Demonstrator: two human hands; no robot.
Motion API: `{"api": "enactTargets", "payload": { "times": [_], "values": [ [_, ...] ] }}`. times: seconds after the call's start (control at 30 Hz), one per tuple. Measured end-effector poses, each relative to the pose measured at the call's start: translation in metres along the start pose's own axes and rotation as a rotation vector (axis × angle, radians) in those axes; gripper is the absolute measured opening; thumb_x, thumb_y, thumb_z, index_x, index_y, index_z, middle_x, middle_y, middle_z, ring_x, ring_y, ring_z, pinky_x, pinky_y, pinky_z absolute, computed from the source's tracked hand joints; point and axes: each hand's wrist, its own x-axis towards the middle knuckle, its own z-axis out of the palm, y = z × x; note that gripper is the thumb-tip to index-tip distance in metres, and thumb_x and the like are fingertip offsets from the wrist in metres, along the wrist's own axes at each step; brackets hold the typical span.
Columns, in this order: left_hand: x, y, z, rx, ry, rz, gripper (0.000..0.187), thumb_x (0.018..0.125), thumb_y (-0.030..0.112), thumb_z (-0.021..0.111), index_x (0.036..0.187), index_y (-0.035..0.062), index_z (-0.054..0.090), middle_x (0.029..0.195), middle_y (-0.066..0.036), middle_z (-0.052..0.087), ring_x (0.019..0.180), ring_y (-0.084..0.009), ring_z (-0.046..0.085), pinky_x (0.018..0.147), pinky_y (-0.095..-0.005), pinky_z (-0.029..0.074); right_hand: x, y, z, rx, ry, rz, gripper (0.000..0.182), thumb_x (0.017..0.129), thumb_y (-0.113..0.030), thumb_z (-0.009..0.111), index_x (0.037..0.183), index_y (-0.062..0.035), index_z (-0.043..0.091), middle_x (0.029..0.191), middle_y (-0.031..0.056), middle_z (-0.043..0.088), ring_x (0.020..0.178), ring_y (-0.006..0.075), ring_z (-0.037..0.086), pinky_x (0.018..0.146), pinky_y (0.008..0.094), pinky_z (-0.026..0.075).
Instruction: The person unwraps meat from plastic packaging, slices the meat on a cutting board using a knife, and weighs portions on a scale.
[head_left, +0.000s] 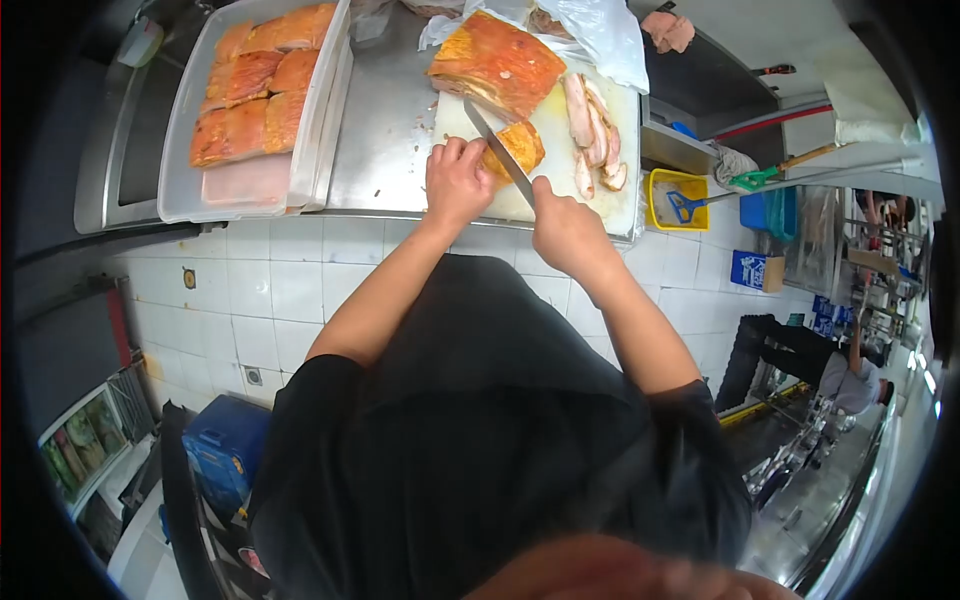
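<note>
My right hand point(570, 232) is wrapped round the handle of a long knife point(500, 155). Its blade points away and to the left, over a small piece of crisp-skinned roast pork point(523, 146) on the white cutting board point(625, 130). My left hand point(460, 178) rests at the left side of that piece, fingers curled against it, steadying it. Just beyond lies a large slab of roast pork point(500, 65) with orange-brown skin. To the right on the board, several cut pork strips point(594, 130) lie in a loose pile.
A plastic tub point(312, 130) of pork slabs stands left on the steel counter point(378, 110). White plastic bags point(605, 35) lie behind the board. A yellow bucket point(655, 205) and long-handled cleaning tools are at right. Another person point(845, 380) works farther off.
</note>
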Motion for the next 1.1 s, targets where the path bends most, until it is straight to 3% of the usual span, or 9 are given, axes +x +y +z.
{"api": "enactTargets", "payload": {
  "times": [0.23,0.47,0.53,0.63,0.73,0.87,0.97,1.03,1.1],
  "values": [
    [-0.001,-0.004,0.004,0.055,-0.07,-0.027,0.041,0.067,0.009,0.059,0.107,0.0135,0.065,0.092,-0.008,0.055,0.087,-0.0307,0.052,0.079,-0.0426,0.044,-0.014,-0.001,-0.01,-0.041,-0.093,0.041,0.024,0.084,-0.003,0.045,0.107,0.0035,0.044,0.076,0.0296,0.065,0.073,0.0463,0.066,0.068,0.0546,0.052],
    [-0.003,0.003,0.003,0.059,-0.043,0.033,0.038,0.065,0.007,0.057,0.103,0.0094,0.064,0.093,-0.01,0.057,0.084,-0.0336,0.053,0.079,-0.043,0.046,0.03,0.004,0.017,-0.029,0.018,-0.056,0.025,0.084,-0.003,0.048,0.107,0.006,0.045,0.079,0.028,0.067,0.074,0.0451,0.067,0.068,0.0528,0.053],
    [-0.004,0.003,0.003,0.047,-0.036,0.044,0.038,0.065,0.007,0.057,0.102,0.0095,0.064,0.092,-0.01,0.057,0.084,-0.0332,0.052,0.078,-0.0432,0.046,0.007,0.002,-0.003,-0.053,-0.131,0.042,0.024,0.086,-0.004,0.047,0.107,0.0059,0.045,0.079,0.0272,0.067,0.075,0.0448,0.067,0.068,0.0527,0.053],
    [-0.003,0.002,0.006,0.059,-0.001,0.022,0.038,0.065,0.007,0.058,0.102,0.0096,0.063,0.092,-0.01,0.057,0.084,-0.0326,0.052,0.078,-0.0432,0.046,-0.019,0.014,0.003,-0.072,-0.182,0.06,0.024,0.086,-0.005,0.047,0.108,0.0042,0.045,0.081,0.0267,0.067,0.077,0.0441,0.067,0.069,0.0525,0.053],
    [-0.006,-0.003,0.012,0.044,-0.029,0.021,0.04,0.065,0.009,0.061,0.104,0.013,0.066,0.094,-0.007,0.057,0.088,-0.0309,0.052,0.079,-0.0422,0.045,0.036,0.028,0.061,0.054,-0.029,0.01,0.026,0.085,-0.005,0.049,0.11,0.0023,0.044,0.083,0.0269,0.067,0.079,0.0435,0.068,0.07,0.0522,0.053],
    [-0.005,-0.005,0.008,0.065,-0.066,0.056,0.039,0.066,0.01,0.059,0.105,0.0105,0.065,0.096,-0.009,0.056,0.087,-0.0329,0.051,0.08,-0.044,0.045,0.058,0.029,0.082,0.105,0.05,0.033,0.027,0.084,-0.005,0.05,0.11,0.0022,0.044,0.086,0.0274,0.067,0.081,0.0436,0.067,0.072,0.0529,0.053],
    [0.004,-0.007,0.0,0.037,-0.113,0.086,0.045,0.068,0.011,0.063,0.112,0.0058,0.059,0.101,-0.014,0.058,0.092,-0.0357,0.054,0.085,-0.0432,0.045,0.053,0.035,0.072,0.08,0.013,0.032,0.025,0.085,-0.006,0.051,0.108,0.0017,0.046,0.087,0.0273,0.068,0.083,0.0443,0.067,0.074,0.0536,0.052],
    [0.006,0.009,-0.027,0.074,-0.349,-0.041,0.059,0.07,0.02,0.072,0.122,0.0048,0.05,0.112,-0.018,0.058,0.104,-0.038,0.056,0.091,-0.0441,0.045,0.039,0.039,0.073,0.139,-0.02,0.065,0.026,0.086,-0.007,0.051,0.11,0.0003,0.047,0.087,0.0254,0.068,0.084,0.0444,0.067,0.076,0.0539,0.051],
    [0.007,-0.002,-0.03,0.013,-0.405,-0.116,0.067,0.068,0.023,0.077,0.125,0.0047,0.047,0.117,-0.019,0.056,0.108,-0.0384,0.056,0.094,-0.0439,0.045,0.021,0.039,0.047,0.182,-0.021,0.082,0.028,0.088,-0.009,0.053,0.113,0.0012,0.048,0.089,0.0257,0.068,0.085,0.0444,0.066,0.077,0.0537,0.051]
  ]
}}
